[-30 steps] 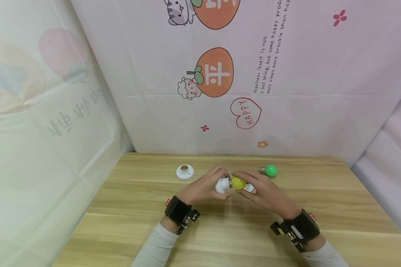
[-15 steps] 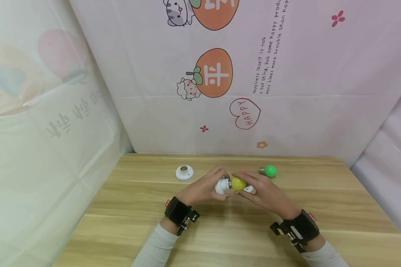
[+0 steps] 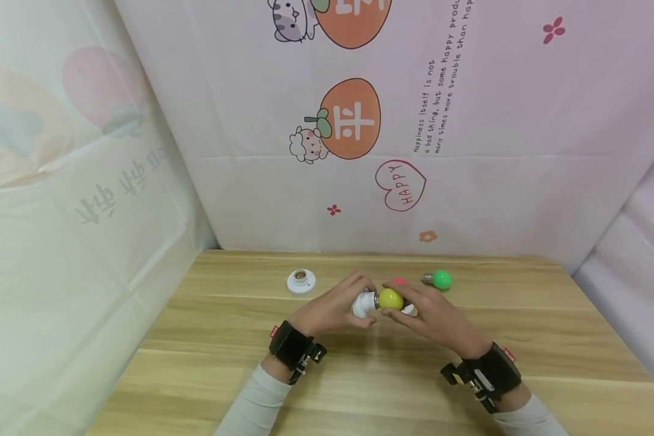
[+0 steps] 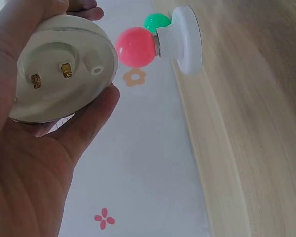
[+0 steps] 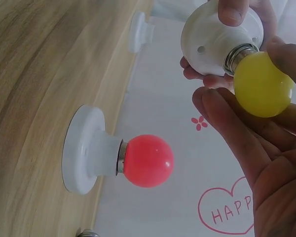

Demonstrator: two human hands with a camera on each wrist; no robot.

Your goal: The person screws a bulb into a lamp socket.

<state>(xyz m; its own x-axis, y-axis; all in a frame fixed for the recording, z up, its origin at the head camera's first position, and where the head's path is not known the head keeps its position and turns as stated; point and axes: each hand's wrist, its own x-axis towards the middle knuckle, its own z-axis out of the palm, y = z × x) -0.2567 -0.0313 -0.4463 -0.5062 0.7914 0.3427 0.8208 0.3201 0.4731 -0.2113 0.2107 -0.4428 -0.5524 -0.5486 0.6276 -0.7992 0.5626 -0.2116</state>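
Note:
My left hand (image 3: 332, 306) grips a round white lamp socket (image 5: 214, 39) by its rim, held up off the table on its side. Two brass contacts show on the socket's underside in the left wrist view. A yellow light bulb (image 5: 261, 84) sits in the socket's mouth, with part of its metal screw base showing. My right hand (image 3: 436, 312) holds the bulb's globe between thumb and fingers. In the right wrist view the thumb touches the globe, while the index finger reaches out nearly straight below it.
Behind my right hand a red bulb (image 5: 148, 160) stands in a second white socket (image 5: 81, 150) on the table. A green bulb (image 3: 442, 280) lies at the back right. Another white socket (image 3: 301, 281), without a bulb, is at the back left. A printed cloth (image 3: 283, 206) hangs behind the wooden table (image 3: 360, 387).
My right hand and the yellow bulb have shifted very slightly right, with the fingers changing position on the globe. The red bulb now shows above that hand. My left hand has hardly moved.

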